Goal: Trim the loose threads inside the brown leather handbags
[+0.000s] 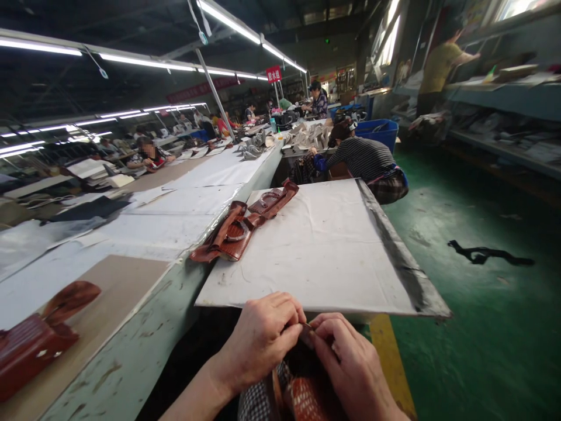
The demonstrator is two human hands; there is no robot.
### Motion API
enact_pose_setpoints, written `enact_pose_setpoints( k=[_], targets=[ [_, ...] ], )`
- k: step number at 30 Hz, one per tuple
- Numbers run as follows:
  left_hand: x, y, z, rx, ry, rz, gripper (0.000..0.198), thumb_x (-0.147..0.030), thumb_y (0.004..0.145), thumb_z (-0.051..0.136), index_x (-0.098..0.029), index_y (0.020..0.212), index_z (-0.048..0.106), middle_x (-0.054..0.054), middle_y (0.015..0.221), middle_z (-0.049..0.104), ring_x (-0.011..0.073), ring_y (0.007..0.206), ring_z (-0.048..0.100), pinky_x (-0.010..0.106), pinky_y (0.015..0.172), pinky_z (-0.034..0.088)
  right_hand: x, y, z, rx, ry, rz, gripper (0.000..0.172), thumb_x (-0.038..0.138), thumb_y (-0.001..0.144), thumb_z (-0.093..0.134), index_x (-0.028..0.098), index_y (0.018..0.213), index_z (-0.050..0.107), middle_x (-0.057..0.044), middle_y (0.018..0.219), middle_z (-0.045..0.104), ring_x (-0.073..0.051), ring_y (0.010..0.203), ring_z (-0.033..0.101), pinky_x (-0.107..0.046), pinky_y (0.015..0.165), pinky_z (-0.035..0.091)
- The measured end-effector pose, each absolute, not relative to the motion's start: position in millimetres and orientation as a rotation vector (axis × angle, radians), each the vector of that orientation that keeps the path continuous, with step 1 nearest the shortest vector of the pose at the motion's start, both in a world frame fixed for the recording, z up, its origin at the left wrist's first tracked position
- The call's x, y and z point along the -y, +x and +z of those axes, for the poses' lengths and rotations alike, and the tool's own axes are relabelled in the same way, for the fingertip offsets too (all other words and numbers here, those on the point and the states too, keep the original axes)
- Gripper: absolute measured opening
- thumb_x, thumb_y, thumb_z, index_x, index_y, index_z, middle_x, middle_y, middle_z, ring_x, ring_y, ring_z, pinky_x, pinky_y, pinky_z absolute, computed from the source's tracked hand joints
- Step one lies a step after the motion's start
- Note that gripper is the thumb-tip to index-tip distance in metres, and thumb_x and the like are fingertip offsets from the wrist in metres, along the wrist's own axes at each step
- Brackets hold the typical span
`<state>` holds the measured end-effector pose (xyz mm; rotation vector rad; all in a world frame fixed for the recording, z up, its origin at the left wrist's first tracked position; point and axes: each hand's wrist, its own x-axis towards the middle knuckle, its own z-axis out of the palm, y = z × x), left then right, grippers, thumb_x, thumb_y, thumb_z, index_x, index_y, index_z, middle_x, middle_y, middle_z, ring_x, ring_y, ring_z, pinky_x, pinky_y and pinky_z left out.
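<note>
Evidently this is close finger work: in the head view, both hands meet just short of the near edge of the white board [315, 251]. The left hand [274, 324] and the right hand [346, 356] are each drawn narrow, thumb against forefinger, pinching a thin piece [308, 325] between them; what it is, I cannot tell. Below the board's near edge, under the hands, lies a reddish-brown bag [313, 400], partly hidden by the right hand. Along the board's left side rest two brown bags [239, 231] with handles, and left of the board runs a long bench [144, 298]. To do this well, I would keep both pinches right at the tips, steady one side while the other makes small adjustments, and tilt the work towards the light, since the spot under the board's edge looks dark.
</note>
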<state>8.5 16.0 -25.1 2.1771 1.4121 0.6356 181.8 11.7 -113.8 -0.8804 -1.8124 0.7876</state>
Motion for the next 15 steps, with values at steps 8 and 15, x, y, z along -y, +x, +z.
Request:
enact_pose_setpoints(
  k=[8,15],
  targets=[
    [-13,12,-17,-1.512,1.922,0.555,0.021,-0.003,0.071,0.061,-0.018,0.062,0.049,-0.004,0.071,0.063,0.0114,0.067,0.055,0.023,0.063,0.039,-7,182,-107,1.664,-0.951,1.049,0.021,0.026,0.091,0.057,0.022,0.072,0.048,0.0,0.08,0.067,-0.012,0.069,0.064,-0.019,0.063,0.049],
    [-14,12,-8,-1.415,1.881,0.427,0.024,-0.007,0.077,0.061,-0.021,0.096,0.065,-0.003,0.094,0.068,0.013,0.084,0.061,0.021,0.076,0.043,-2,183,-110,1.478,-1.064,1.258,0.02,0.034,0.086,0.064,0.023,0.087,0.047,-0.001,0.085,0.071,-0.015,0.074,0.068,-0.023,0.066,0.053]
  ],
)
